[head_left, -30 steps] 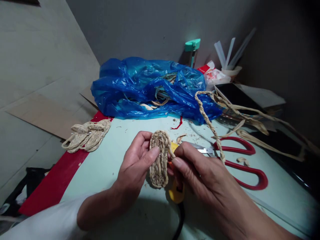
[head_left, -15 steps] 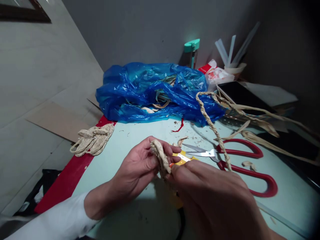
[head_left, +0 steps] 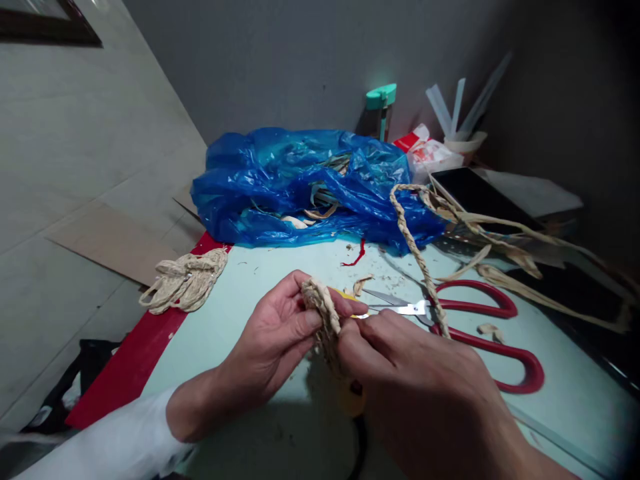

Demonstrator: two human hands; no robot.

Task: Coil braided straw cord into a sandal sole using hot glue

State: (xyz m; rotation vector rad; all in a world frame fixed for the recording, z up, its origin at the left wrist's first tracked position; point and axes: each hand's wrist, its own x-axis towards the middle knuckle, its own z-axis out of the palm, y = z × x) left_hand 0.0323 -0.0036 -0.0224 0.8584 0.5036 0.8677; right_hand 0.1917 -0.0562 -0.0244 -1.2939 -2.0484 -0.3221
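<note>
My left hand point(head_left: 285, 320) is closed around a small coil of braided plant-fibre cord point(head_left: 323, 310), with the thumb on its near face. My right hand point(head_left: 400, 360) pinches the coil's right edge; its fingertips are partly hidden. A braided tail point(head_left: 413, 243) of pale fibre arches up behind the right hand and over the scissors. Beneath the hands lies a yellow tool point(head_left: 354, 400) with a black cord, mostly covered, perhaps a glue gun. Large red-handled scissors point(head_left: 477, 310) lie half open just beyond my right hand.
A blue plastic bag point(head_left: 280, 180) with dry fibre strips lies at the back. At left, a flat bundle of braided cord point(head_left: 187, 280) rests on the red edge point(head_left: 135, 357). Glue-stick-like rods point(head_left: 457, 107) stand in a cup. A dark tablet point(head_left: 485, 197) lies at right.
My right hand has turned slightly and pressed in closer at the coil's edge. An orange spot by its fingertips is now hidden, and less of the yellow tool shows.
</note>
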